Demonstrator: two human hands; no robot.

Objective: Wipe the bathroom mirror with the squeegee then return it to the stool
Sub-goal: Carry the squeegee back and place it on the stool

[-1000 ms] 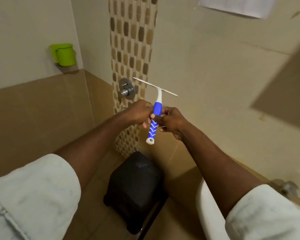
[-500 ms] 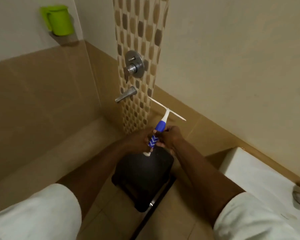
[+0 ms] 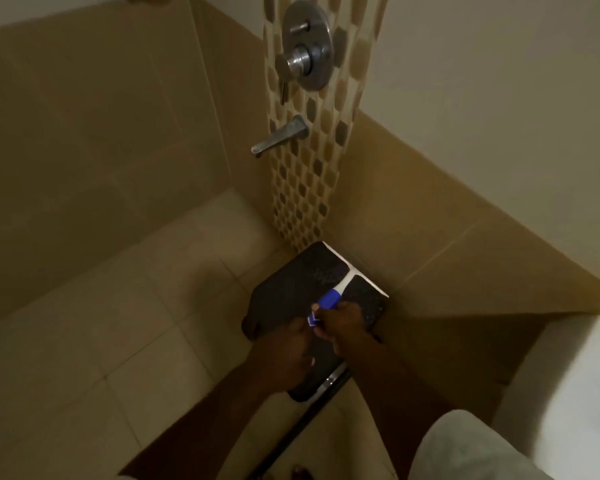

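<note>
A squeegee (image 3: 340, 287) with a blue-and-white handle and a white blade lies low over the black stool (image 3: 291, 292) on the floor by the wall corner. Its blade runs along the stool's far right edge. My right hand (image 3: 343, 322) is closed around the lower handle. My left hand (image 3: 288, 351) is beside it at the handle's end, fingers curled; whether it grips the handle is unclear. I cannot tell if the squeegee rests on the stool top or hovers just above it. The mirror is out of view.
A metal tap spout (image 3: 278, 136) and round mixer valve (image 3: 305, 46) stick out of the mosaic tile strip above the stool. A white basin (image 3: 575, 382) is at the right. A dark floor rail (image 3: 312, 410) runs under the stool's near end. Tiled floor lies to the left.
Both hands have carried the squeegee down from chest height to the stool top. My head has tilted down, so the green cup on the ledge has left the view.
</note>
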